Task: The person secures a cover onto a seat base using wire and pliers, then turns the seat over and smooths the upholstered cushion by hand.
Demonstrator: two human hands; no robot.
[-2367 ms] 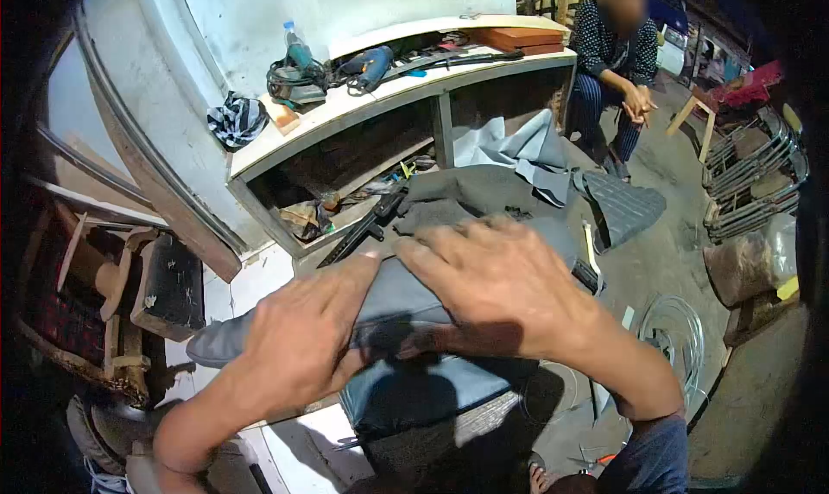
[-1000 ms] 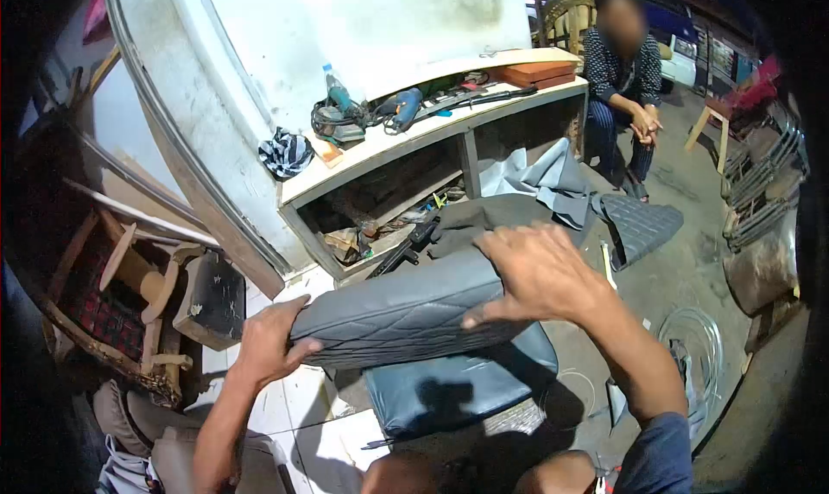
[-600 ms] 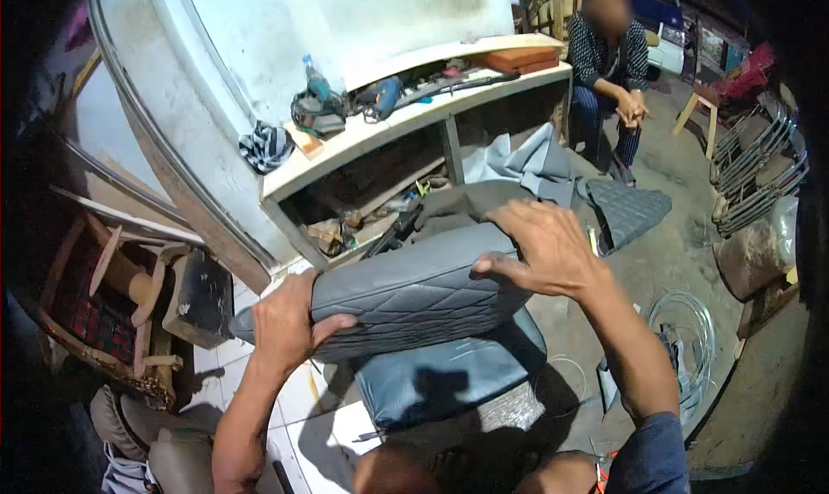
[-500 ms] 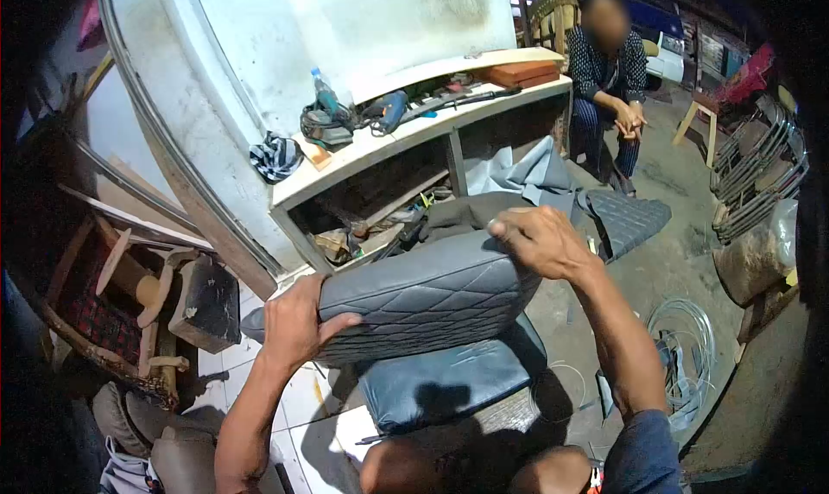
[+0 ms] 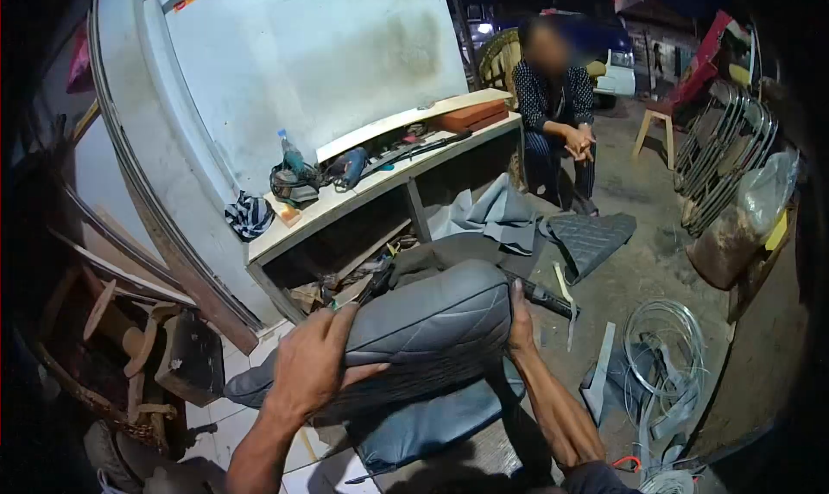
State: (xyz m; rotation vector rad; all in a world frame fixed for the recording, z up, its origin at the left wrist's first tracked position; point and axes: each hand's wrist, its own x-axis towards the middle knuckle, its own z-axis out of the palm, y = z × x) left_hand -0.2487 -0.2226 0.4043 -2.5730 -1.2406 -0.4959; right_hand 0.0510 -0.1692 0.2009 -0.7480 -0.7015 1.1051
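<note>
A padded grey cushion (image 5: 432,314) with diamond stitching on its near side is held up between my hands. My left hand (image 5: 315,360) grips it toward its left end, fingers over the top and thumb on the stitched face. My right hand (image 5: 521,321) presses against its right end, thumb up along the edge; its other fingers are mostly hidden. Below the cushion lies a blue-black padded piece (image 5: 432,421), partly in shadow. Behind it, dark fabric (image 5: 449,254) lies on the floor.
A low shelf (image 5: 345,202) carries power tools (image 5: 350,167), a bottle (image 5: 287,148) and a red-brown box (image 5: 475,117). A person (image 5: 557,105) sits beyond it. Quilted material (image 5: 591,242), coiled clear tubing (image 5: 665,347) and stacked metal frames (image 5: 725,157) are to the right; wooden chair parts (image 5: 129,338) stand left.
The view has tilted upward. My right hand has moved from the cushion's top right corner down to its right end, and the cushion's right end is now raised more.
</note>
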